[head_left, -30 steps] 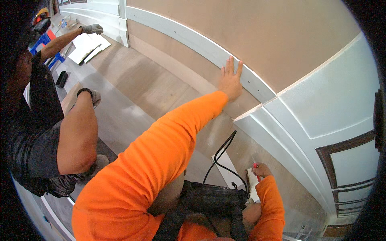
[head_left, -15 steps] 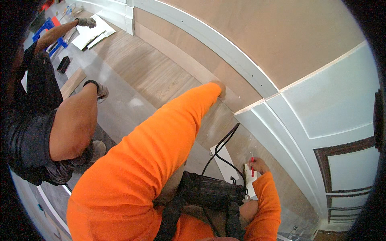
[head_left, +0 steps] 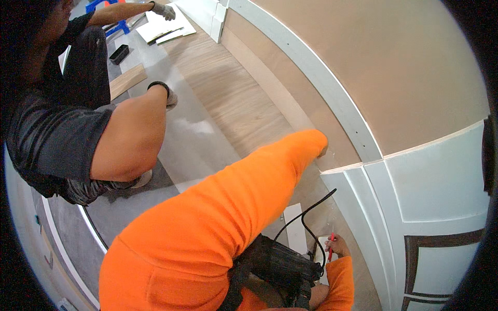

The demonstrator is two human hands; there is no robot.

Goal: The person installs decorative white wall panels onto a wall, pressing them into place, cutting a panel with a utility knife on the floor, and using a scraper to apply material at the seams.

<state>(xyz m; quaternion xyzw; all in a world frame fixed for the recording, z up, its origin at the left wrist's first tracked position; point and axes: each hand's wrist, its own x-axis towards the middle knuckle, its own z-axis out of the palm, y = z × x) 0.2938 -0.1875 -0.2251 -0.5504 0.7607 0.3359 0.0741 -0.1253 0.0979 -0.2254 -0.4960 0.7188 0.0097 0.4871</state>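
My left arm reaches across to the foot of the wall. Only a sliver of my left hand (head_left: 324, 152) shows past the orange cuff, beside the bare brown wall panel (head_left: 290, 88), so its fingers are hidden. Lower right, my right hand (head_left: 340, 245) is closed around a slim red-handled tool (head_left: 330, 249), held upright above a white board piece (head_left: 322, 242) on the floor. The tool's exact kind is too small to tell. Another white strip (head_left: 295, 228) lies just left of it, with a black cord (head_left: 310, 210) looping between.
A co-worker (head_left: 57, 140) crouches at the left, one gloved hand (head_left: 164, 11) over white panels (head_left: 179, 28). A wooden board (head_left: 128, 81) and a black tray (head_left: 119, 54) lie near them. Pale blue wall panelling (head_left: 358, 192) curves along the right; a black bag (head_left: 280, 262) hangs before me.
The view has shifted, so the co-worker and the white panels appear farther right. My left hand stays by the wall's foot, and my right hand still holds the red-handled tool.
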